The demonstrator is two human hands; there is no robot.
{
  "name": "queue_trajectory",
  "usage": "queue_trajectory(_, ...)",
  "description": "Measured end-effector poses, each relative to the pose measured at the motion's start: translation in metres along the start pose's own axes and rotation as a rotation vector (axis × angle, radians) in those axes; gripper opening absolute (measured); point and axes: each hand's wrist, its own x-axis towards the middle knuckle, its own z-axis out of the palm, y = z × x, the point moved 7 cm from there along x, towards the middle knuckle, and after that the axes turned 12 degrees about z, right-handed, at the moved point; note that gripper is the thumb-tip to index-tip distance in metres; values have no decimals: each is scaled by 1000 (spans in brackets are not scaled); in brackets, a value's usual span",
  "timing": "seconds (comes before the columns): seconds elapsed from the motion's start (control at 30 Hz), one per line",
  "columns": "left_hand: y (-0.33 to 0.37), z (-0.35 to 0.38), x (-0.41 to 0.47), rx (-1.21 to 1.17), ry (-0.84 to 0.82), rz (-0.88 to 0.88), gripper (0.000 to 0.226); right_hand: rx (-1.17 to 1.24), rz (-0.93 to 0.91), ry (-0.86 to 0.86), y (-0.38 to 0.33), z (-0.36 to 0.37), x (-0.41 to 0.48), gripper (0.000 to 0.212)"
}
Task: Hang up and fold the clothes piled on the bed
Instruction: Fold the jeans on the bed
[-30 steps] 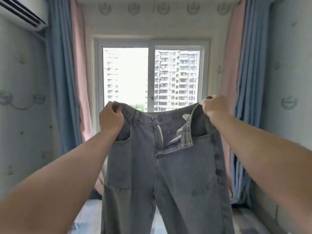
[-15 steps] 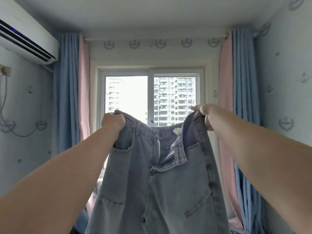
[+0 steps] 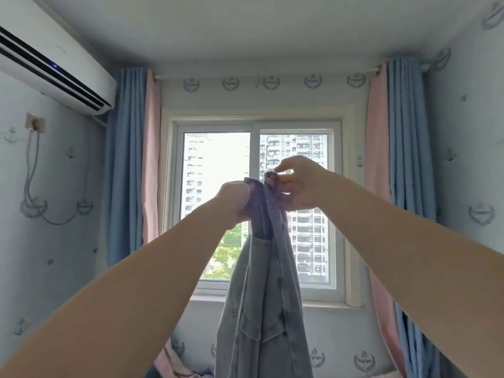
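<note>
Before the curtained window (image 3: 218, 165), pale jeans (image 3: 267, 309) hang.

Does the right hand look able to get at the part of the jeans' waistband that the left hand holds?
Probably yes: the right hand pinches the jeans right beside the left hand, the two nearly touching, with nothing between them.

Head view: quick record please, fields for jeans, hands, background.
jeans: grey-blue denim, doubled lengthwise, held up by the waistband, legs hanging
left hand: grips the waistband, fingers curled
right hand: pinches the waistband, right beside the left hand
window: behind the jeans, tower blocks outside
curtains: blue and pink, on both sides of the window
air conditioner: high on the left wall
</note>
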Motion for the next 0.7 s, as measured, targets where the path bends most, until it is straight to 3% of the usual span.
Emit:
queue_trajectory(0.1,3,15,-23,22,-220,-40,15,-89,-7,59,-4,11,-8,13)
queue_trajectory(0.2,-1,21,-35,25,-321,-52,34,-171,-13,115,-9,17,-18,21)
queue_trajectory(0.3,-7,17,-32,89,-209,19,39,-278,-3,170,-12,27,-24,32)
queue_trajectory(0.4,-11,2,-21,77,-53,67,36,-349,-32,208,-8,36,-34,23)
queue_trajectory(0.43,-11,-3,-18,62,-43,66,35,-343,-109,263,-13,33,-38,20)
queue_trajectory(0.5,-11,-13,-14,23,-52,49,32,-409,-344,535,-28,13,-52,15)
queue_trajectory(0.6,2,-27,-9,-51,-76,77,30,-583,-505,916,-33,-19,-69,62)
queue_trajectory(0.67,15,-42,-6,-77,-94,109,30,-537,-481,970,-18,-33,-66,95)
queue_trajectory(0.7,20,-50,-4,-92,-108,121,31,-467,-442,917,-7,-37,-61,107)
